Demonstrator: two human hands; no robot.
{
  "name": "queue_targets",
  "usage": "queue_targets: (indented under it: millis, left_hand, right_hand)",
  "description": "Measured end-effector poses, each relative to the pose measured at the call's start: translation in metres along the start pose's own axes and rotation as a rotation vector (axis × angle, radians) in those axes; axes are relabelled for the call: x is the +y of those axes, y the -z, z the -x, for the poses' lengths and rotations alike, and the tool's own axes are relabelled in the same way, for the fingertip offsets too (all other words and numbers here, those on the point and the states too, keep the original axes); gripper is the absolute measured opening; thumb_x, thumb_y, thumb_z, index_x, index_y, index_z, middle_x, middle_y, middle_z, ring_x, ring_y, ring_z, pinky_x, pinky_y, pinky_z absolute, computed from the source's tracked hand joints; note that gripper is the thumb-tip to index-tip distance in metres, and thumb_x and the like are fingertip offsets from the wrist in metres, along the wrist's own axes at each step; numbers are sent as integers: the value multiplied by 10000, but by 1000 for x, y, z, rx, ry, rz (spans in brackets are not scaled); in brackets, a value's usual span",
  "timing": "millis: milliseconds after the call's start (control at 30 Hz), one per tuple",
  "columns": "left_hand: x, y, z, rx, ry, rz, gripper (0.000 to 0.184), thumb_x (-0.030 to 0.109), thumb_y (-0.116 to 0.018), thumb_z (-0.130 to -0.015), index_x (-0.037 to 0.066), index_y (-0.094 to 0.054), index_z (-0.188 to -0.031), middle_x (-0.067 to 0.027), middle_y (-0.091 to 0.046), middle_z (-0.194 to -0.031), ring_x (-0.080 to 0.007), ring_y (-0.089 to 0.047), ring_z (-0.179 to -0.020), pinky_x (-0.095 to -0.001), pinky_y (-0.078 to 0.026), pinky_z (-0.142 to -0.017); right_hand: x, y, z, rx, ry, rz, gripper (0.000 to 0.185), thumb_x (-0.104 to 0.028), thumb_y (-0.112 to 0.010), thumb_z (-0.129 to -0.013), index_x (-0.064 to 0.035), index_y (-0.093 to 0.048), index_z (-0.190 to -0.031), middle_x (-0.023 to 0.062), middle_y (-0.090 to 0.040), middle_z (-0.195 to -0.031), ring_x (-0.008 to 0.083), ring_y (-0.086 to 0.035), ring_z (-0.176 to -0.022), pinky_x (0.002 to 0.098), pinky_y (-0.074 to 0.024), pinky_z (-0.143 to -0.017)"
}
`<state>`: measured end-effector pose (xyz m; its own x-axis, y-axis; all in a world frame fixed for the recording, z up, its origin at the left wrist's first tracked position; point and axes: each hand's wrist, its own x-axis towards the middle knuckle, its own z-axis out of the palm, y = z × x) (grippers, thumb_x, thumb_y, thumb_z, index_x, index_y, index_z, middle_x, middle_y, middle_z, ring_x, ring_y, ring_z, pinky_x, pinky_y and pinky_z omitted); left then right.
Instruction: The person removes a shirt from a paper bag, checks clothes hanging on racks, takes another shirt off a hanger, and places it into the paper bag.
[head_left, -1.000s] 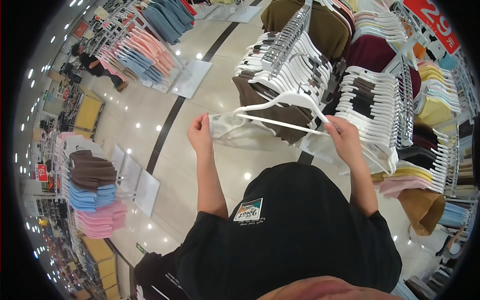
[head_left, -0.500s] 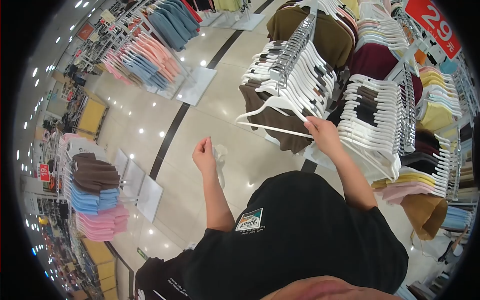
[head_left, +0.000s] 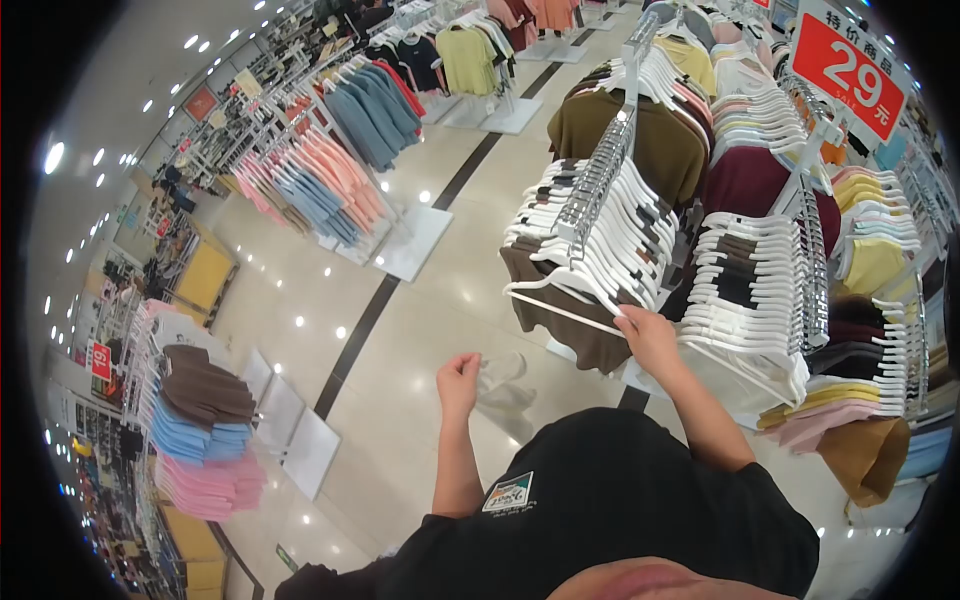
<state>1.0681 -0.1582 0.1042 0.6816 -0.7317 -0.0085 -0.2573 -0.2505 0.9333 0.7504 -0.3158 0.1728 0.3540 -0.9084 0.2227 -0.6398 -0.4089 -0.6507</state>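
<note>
My right hand (head_left: pixel 650 338) grips the right end of a white clothes hanger (head_left: pixel 563 311) at the front of a packed row. The hanger's neck is close under the rail's end; I cannot tell whether its hook rests on the rail. A dark brown garment (head_left: pixel 585 345) hangs just behind its bar. My left hand (head_left: pixel 459 382) is raised over the floor, thumb and fingers pinched together. Whether anything small is between them is hidden. A pale, blurred thing (head_left: pixel 505 380) shows just right of that hand, too unclear to name.
A second row of white hangers (head_left: pixel 742 300) stands close on the right, under a red price sign (head_left: pixel 850 72). Brown and blue tops (head_left: pixel 200 385) hang at the left, with white rack bases (head_left: pixel 312 455) on the floor. Tiled floor (head_left: pixel 410 330) lies between the racks.
The view has tilted up, so racks and hands sit lower in it. The held hanger is nearer the row's front. My left hand stays pinched, now closer to the rack.
</note>
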Motion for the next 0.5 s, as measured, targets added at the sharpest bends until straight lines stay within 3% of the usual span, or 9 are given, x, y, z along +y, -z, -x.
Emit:
queue_targets:
  millis: [167,233,267,367,433,500]
  left_hand:
    - [12,-22,14,-215,-16,-92,218,186,-707,-913,-17,-746,-982,-99,-742,-835,-130,-656,-772,-300,-511,-730]
    - [9,-32,20,-280,-57,-54,216,187,-705,-915,-13,-748,-984,-98,-742,-835,-135,-658,-769,-301,-512,-731]
    - [10,-39,22,-341,-88,-14,213,187,-704,-916,-10,-749,-985,-96,-742,-835,-139,-659,-767,-302,-512,-732]
    - [39,-55,35,-470,-125,-4,217,186,-709,-917,-3,-750,-1016,-54,-735,-828,-92,-622,-744,-277,-500,-689]
    - [51,-69,41,-549,-110,14,214,184,-705,-924,1,-749,-1025,-52,-738,-843,-90,-624,-756,-271,-498,-695]
    - [68,-83,46,-629,-98,33,210,181,-701,-931,5,-748,-1035,-49,-740,-859,-89,-625,-767,-265,-497,-702]
  right_hand:
    - [-2,5,8,22,-45,-20,247,-169,-667,-917,-74,-695,-1143,135,-678,-1100,351,-658,-958,434,-524,-811]
    - [-5,7,14,283,223,0,261,-124,-685,-899,-70,-690,-1154,129,-669,-1098,338,-655,-970,420,-528,-837]
    - [-7,9,19,289,223,1,261,-124,-685,-899,-70,-690,-1154,129,-669,-1098,338,-655,-970,420,-528,-837]
    - [-8,9,35,175,223,-70,291,-113,-697,-893,-70,-676,-1179,133,-659,-1123,326,-651,-1019,416,-524,-874]
    - [-6,0,44,-347,-20,-389,329,-158,-715,-889,-66,-663,-1201,138,-650,-1172,316,-644,-1072,406,-517,-904]
    - [-7,-13,56,-380,49,-343,352,-184,-725,-884,-69,-658,-1210,146,-648,-1188,315,-645,-1078,406,-515,-908]
